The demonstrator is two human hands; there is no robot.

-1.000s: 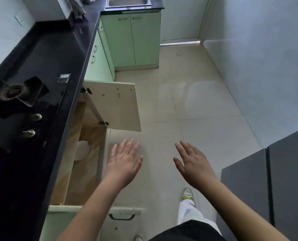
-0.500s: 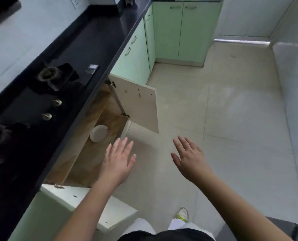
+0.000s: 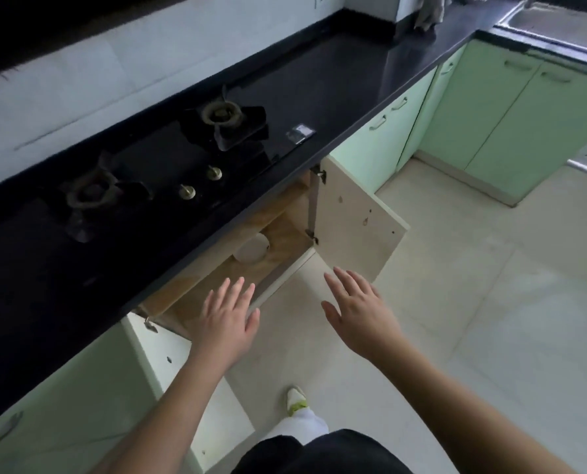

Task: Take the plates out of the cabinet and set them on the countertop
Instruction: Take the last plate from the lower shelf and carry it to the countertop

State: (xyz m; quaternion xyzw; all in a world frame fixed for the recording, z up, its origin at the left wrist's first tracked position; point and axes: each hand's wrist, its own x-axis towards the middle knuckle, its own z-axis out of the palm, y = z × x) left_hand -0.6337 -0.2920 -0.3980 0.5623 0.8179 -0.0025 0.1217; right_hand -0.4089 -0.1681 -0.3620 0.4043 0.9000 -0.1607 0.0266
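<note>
Two open hands, nothing held in either: left hand [image 3: 229,318] spread flat over the front edge of the open cabinet [image 3: 278,230], right hand [image 3: 357,309] spread above the floor [image 3: 490,302] just outside it, each grip empty with fingers apart. Only one pale round edge of the plates [image 3: 251,248] showing, low on the cabinet's wooden bottom, set back under the overhang of the black tabletop [image 3: 336,83]; impossible to tell from here whether a single plate or a stack. Both doors swung wide, the right door [image 3: 357,217] standing between the right hand and the far cupboards.

Plates beyond and ahead of both grips, well apart from the fingertips, nearer the left hand than the right, and lower and deeper in than either.

Probably the reach-in stage, nothing yet taken out. Best done by crouching lower and bringing both hands in under the tabletop's edge, sliding fingers beneath the rim on opposite sides with thumbs on top, then lifting level. Worth drawing the load straight back before rising, to clear the overhang and the hinge side of the right door. Bare stretch of tabletop right of the hob [image 3: 169,165] looking like the easiest landing spot.
</note>
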